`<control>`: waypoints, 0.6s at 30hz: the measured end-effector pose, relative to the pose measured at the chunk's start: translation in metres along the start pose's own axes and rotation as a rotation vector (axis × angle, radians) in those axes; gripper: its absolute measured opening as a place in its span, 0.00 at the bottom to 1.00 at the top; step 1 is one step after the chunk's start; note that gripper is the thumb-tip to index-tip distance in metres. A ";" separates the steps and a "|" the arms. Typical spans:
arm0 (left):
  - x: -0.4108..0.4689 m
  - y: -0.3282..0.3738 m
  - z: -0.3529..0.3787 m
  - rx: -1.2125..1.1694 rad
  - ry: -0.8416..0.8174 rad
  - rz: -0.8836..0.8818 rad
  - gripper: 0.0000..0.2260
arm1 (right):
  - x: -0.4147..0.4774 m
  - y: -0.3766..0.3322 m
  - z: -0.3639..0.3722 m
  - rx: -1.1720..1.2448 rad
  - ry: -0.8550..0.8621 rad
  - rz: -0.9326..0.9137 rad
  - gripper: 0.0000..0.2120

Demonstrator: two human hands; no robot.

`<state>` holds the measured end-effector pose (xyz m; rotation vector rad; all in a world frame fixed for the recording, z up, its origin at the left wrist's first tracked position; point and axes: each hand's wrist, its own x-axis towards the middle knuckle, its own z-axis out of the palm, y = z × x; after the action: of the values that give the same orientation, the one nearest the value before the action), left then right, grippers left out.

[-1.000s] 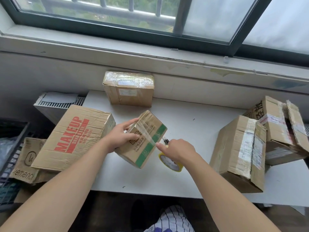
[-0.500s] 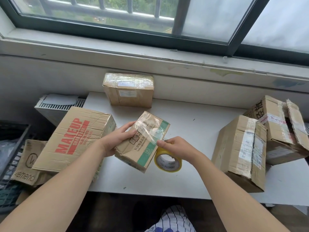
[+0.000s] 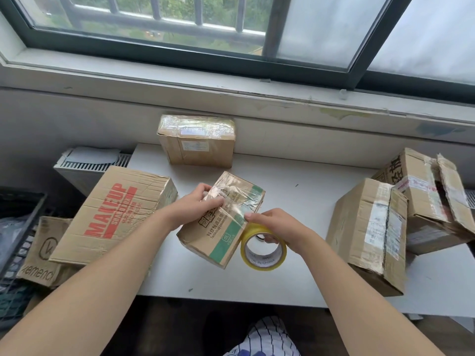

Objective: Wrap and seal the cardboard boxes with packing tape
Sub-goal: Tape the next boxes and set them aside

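Left fingers [image 3: 212,201] farther across box [image 3: 218,244], right fingers [image 3: 257,216] around tape roll [image 3: 262,263].

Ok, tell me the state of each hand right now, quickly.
Left hand: grips the small green-striped cardboard box, fingers curled over its taped top.
Right hand: holds the yellow packing tape roll.

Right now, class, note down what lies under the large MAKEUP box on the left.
A brown carton printed with a circled logo pokes out beneath the near corner of the MAKEUP box. How far it extends underneath is covered.
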<state>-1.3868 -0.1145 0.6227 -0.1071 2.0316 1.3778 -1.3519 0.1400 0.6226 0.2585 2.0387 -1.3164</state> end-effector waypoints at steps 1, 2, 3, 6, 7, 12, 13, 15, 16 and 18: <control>0.001 0.002 0.000 0.042 0.018 0.015 0.20 | 0.000 0.001 0.001 0.005 0.008 0.002 0.29; 0.001 0.004 0.001 0.062 0.020 0.026 0.20 | 0.000 0.001 0.002 0.014 0.018 0.006 0.28; 0.000 0.005 0.003 0.088 0.017 0.038 0.20 | -0.002 0.002 0.003 0.031 0.027 0.012 0.27; -0.005 0.008 0.009 0.230 0.017 0.135 0.29 | -0.006 0.001 0.001 0.077 0.045 0.014 0.25; -0.006 0.009 0.012 0.268 0.024 0.170 0.34 | -0.008 0.000 0.000 0.075 0.047 0.010 0.22; -0.008 0.010 0.015 0.162 0.022 0.185 0.38 | -0.014 -0.006 -0.006 0.068 0.048 0.011 0.22; -0.010 0.009 0.015 0.064 0.009 0.176 0.35 | -0.016 -0.008 -0.006 0.063 0.047 0.009 0.22; -0.013 0.009 0.018 -0.114 -0.026 0.131 0.24 | -0.019 -0.012 -0.009 0.033 0.052 -0.012 0.22; -0.015 0.009 0.021 -0.175 -0.039 0.109 0.19 | -0.020 -0.013 -0.010 0.022 0.059 -0.025 0.22; -0.017 0.010 0.025 -0.238 -0.034 0.083 0.15 | -0.023 -0.016 -0.013 -0.004 0.087 -0.047 0.22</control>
<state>-1.3656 -0.0943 0.6348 -0.1033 1.8562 1.6589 -1.3483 0.1483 0.6523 0.2714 2.1314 -1.3511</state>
